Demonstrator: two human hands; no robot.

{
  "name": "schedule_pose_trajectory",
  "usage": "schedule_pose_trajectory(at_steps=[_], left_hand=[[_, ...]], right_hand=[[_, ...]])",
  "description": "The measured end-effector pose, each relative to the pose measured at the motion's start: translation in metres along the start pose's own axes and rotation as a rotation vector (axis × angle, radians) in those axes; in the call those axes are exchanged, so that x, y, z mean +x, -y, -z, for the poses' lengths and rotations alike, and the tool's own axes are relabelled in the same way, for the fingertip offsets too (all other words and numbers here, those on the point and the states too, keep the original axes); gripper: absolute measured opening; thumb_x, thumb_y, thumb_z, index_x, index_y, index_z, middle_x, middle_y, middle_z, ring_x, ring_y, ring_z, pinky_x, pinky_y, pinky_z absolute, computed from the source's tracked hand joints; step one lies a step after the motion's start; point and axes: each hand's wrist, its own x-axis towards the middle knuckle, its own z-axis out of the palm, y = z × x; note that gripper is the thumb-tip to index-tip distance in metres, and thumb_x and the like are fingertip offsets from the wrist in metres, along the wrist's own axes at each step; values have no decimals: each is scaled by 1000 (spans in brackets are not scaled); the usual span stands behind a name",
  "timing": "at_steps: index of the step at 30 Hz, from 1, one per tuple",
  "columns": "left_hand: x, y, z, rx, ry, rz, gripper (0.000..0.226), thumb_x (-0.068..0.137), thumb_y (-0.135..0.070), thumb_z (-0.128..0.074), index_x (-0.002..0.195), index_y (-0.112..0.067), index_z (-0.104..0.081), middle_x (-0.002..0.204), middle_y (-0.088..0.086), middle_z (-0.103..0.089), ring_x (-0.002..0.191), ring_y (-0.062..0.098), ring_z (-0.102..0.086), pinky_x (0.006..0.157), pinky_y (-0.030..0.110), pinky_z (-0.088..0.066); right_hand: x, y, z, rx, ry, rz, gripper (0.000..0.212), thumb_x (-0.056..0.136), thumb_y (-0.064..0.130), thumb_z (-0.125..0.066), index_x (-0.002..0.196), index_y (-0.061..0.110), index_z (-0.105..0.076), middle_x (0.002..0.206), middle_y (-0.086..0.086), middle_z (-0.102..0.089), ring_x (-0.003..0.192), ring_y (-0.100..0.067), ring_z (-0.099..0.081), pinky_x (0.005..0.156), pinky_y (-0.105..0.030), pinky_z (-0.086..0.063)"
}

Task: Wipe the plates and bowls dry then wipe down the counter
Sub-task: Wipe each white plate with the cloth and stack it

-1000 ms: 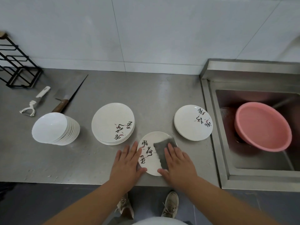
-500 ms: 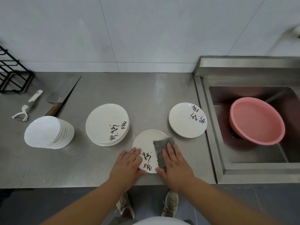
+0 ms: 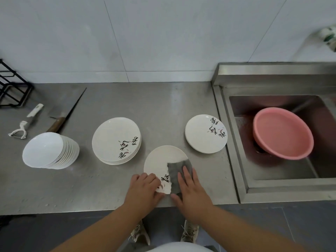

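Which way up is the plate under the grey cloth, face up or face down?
Face up. The plate lies on the counter, its painted lettering showing between the left hand and the grey cloth.

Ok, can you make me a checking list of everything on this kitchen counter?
Surface: steel counter, small specks near the front edge.
Job's things: plate partly under grey cloth at the front edge; plate stack and bowl stack to its left; smaller plate pile by the sink.
Clutter: cleaver, peeler, black rack at far left.
Hands: left hand grips the plate's near rim; right hand presses flat on the cloth.
Cables: nothing seen.
Surroundings: sink holding a tilted pink basin; white tiled wall.
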Motion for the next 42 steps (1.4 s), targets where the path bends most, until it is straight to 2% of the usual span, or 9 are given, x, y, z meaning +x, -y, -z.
schedule_pose_trajectory(at_steps=[6, 14, 19, 22, 25, 28, 34, 38, 42], left_hand=[[7, 16, 6, 42, 86, -40, 58, 77, -76, -59, 115, -34, -71, 132, -6, -65, 123, 21, -59, 103, 46, -36], [5, 6, 0, -2, 93, 60, 50, 78, -75, -61, 108, -37, -74, 117, -14, -67, 102, 15, -60, 92, 40, -33], [2, 9, -4, -22, 79, 52, 50, 83, -74, -56, 114, -39, -73, 122, -15, -66, 109, 15, -59, 95, 41, -35], [1, 10, -4, -20, 95, 64, 50, 86, -72, -53, 118, -40, -72, 126, -16, -65, 113, 15, -58, 95, 41, -37], [2, 8, -3, -16, 98, 73, 48, 84, -72, -56, 117, -41, -73, 125, -16, -65, 109, 15, -58, 94, 40, -35], [4, 6, 1, -36, 118, 96, 49, 83, -71, -54, 116, -40, -73, 123, -16, -64, 108, 15, -58, 94, 39, -35], [12, 9, 11, -87, 166, 85, 66, 83, -68, -49, 138, -32, -60, 137, -10, -55, 128, 19, -52, 106, 38, -42], [20, 8, 30, -190, 167, 367, 69, 93, -59, -54, 153, -28, -39, 152, -5, -43, 139, 21, -43, 115, 39, -36], [39, 11, 36, -387, 305, 590, 62, 90, -56, -58, 142, -24, -45, 135, 0, -60, 123, 22, -56, 98, 37, -49]], right_hand=[[18, -25, 13, -73, -42, 52, 92, 96, 77, 1, 167, 18, -3, 172, -1, 20, 154, -29, 29, 130, -47, 3], [0, -4, -13, 48, -35, 5, 94, 92, 76, 10, 167, 20, -7, 173, -3, 15, 157, -34, 23, 130, -49, -7], [10, -24, -19, -193, -294, 76, 57, 105, 47, -32, 144, 17, -61, 156, -12, -50, 149, -49, -31, 118, -55, -33], [33, -43, -7, -252, -290, 124, 50, 100, 40, -48, 142, 17, -63, 154, -12, -53, 149, -45, -35, 118, -52, -29], [28, -43, -15, -154, -277, 265, 46, 82, 24, -80, 127, 20, -71, 141, -7, -64, 143, -36, -48, 113, -47, -47], [6, -32, -21, -8, -281, 439, 42, 77, 16, -81, 117, 24, -70, 122, 0, -69, 124, -23, -61, 105, -39, -54], [-3, -26, 36, 408, -274, -76, 21, 108, 38, -39, 111, 29, -59, 91, 4, -69, 82, -16, -63, 74, -38, -52], [24, -37, 56, 393, -72, -353, 38, 105, 58, -37, 115, 23, -48, 101, -4, -68, 92, -23, -65, 80, -39, -52], [48, -34, 62, 334, 78, -380, 45, 104, 55, -43, 127, 16, -51, 122, -9, -66, 108, -27, -62, 84, -36, -47]])
